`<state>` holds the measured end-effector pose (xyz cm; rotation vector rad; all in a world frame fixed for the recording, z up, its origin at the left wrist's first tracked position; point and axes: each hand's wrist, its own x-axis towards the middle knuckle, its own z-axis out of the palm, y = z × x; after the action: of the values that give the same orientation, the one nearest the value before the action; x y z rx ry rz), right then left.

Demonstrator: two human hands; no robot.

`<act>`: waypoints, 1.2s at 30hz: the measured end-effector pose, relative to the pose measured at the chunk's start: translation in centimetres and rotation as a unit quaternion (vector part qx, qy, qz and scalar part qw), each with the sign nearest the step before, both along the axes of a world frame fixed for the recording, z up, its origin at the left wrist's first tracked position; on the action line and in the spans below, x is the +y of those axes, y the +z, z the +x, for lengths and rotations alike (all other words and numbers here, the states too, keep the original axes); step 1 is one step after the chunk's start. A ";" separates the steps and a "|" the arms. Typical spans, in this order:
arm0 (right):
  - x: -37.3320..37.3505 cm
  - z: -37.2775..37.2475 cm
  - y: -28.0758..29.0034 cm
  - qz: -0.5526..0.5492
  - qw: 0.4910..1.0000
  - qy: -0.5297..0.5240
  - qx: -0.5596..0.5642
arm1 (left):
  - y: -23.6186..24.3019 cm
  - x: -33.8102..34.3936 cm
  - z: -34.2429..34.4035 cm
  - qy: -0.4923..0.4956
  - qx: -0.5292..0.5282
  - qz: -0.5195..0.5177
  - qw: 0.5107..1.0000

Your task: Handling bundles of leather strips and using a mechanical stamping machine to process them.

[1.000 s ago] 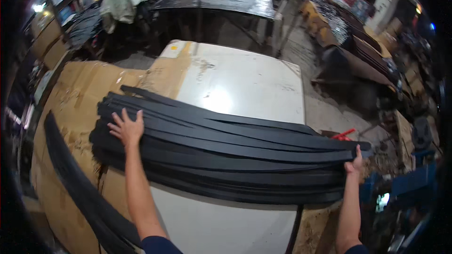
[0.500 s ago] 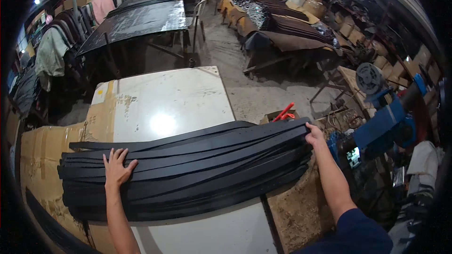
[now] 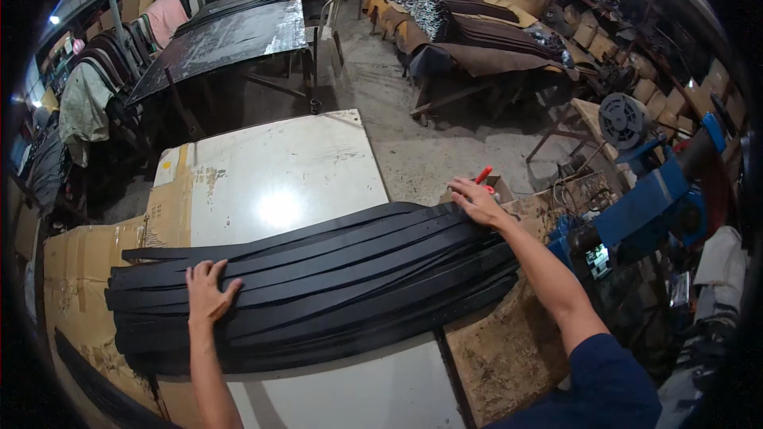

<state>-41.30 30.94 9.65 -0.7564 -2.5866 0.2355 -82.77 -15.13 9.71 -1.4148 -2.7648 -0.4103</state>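
Head view, as I log it from my remote station.

Item: black strips [image 3: 334, 282], long and flat, many, laid side by side and overlapping in one wide pile. Location: across the near worktable, from the cardboard [image 3: 67, 262] at left, over the white tabletop [image 3: 318, 151], to the worn brown board [image 3: 501, 365] at right.

Item: left hand [image 3: 208, 294]. Location: on top of the pile, toward its left end. Grip: relaxed, fingers spread and slightly bent, palm down, nothing clasped that I can see.

Item: right hand [image 3: 479, 206]. Location: at the upper right end of the pile, fingers pointing left. Grip: I cannot tell whether it pinches a strip or only rests there.

Item: red-handled tool [image 3: 483, 175], just beyond the right hand, by a small box [image 3: 501, 188].

Item: second black bundle [image 3: 95, 381], lower left, apart from the pile.

Item: blue machine [image 3: 644, 202], right of the worktable, a grey round housing [image 3: 622, 121] near it.

Background: dark-topped table [image 3: 238, 36], upper left; pale chair [image 3: 331, 16] beside it; brown sheets [image 3: 493, 56], stacked on another table, upper right.
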 end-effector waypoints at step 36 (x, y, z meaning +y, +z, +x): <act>-6.4 -0.4 4.4 -0.113 0.957 0.223 -0.146 | 4.5 4.8 15.7 -0.158 -0.012 0.072 0.985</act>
<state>-41.70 24.59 14.07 -0.2789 -3.0278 0.6043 -67.10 -10.32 14.21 -1.8215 -2.4682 -0.6225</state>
